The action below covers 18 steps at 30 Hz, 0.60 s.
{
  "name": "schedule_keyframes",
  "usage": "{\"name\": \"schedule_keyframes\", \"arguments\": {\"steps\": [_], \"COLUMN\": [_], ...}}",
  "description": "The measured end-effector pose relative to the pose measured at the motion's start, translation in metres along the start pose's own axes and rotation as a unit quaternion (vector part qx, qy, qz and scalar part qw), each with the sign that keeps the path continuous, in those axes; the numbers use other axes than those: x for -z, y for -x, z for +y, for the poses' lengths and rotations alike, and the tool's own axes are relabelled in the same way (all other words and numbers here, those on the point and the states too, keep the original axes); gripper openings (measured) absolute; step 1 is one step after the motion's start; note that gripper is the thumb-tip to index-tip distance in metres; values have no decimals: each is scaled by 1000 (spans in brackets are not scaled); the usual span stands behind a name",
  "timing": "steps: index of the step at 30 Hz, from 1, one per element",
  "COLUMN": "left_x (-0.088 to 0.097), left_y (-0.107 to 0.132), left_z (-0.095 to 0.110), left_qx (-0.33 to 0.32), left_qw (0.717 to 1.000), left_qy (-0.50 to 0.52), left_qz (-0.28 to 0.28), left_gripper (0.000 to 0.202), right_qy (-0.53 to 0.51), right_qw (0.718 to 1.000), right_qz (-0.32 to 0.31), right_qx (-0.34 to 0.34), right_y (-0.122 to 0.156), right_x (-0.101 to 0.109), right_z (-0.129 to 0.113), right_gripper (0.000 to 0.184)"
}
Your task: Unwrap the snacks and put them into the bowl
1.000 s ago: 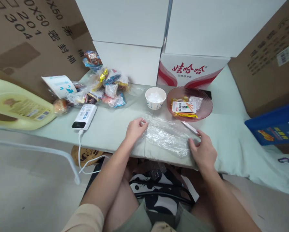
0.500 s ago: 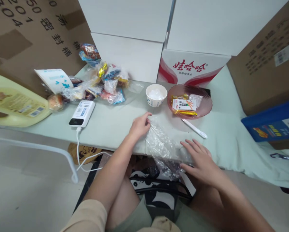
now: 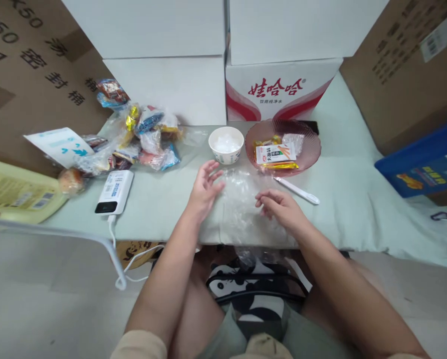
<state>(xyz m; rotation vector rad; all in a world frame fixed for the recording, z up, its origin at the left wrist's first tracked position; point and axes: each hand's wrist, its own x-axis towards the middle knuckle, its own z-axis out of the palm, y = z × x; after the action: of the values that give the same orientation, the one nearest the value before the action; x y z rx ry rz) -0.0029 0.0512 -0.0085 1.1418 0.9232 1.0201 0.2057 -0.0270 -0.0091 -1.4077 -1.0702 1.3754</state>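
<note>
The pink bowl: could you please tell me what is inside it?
The pink bowl holds a white printed packet over gold wrappers, beside a clear wrapper; anything beneath them is covered.

A cup [image 3: 226,158] stands on the cloth [image 3: 159,202]. Just right of the cup sits a bowl [image 3: 313,153], with snack packets [image 3: 275,153] in it. Before the cup lies plastic film [image 3: 240,192]; the left hand [image 3: 203,192] is at the cup's front left, the right hand [image 3: 281,205] at its front right. A tool [image 3: 298,191] lies farther to the cup's front right. Left of the cup lie wrapped snacks [image 3: 151,141]; to its front left, a power bank [image 3: 115,188], then, farther left, a jug [image 3: 17,192]. Boxes [image 3: 167,85] stand behind the cup.
</note>
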Motion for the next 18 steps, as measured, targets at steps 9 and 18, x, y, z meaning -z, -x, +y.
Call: {"name": "schedule_keyframes", "arguments": {"steps": [9, 18], "left_x": [-26, -20], "left_y": [10, 11], "left_z": [-11, -10], "left_qx": [204, 121], "left_qw": [975, 968], "left_qy": [-3, -179], "left_qz": [-87, -125], "left_gripper": [45, 41], "right_qy": [-86, 34], "right_qw": [994, 996], "right_qz": [20, 76], "right_qx": [-70, -26], "right_y": [0, 0], "right_x": [-8, 6], "right_z": [14, 21], "right_gripper": [42, 37]}}
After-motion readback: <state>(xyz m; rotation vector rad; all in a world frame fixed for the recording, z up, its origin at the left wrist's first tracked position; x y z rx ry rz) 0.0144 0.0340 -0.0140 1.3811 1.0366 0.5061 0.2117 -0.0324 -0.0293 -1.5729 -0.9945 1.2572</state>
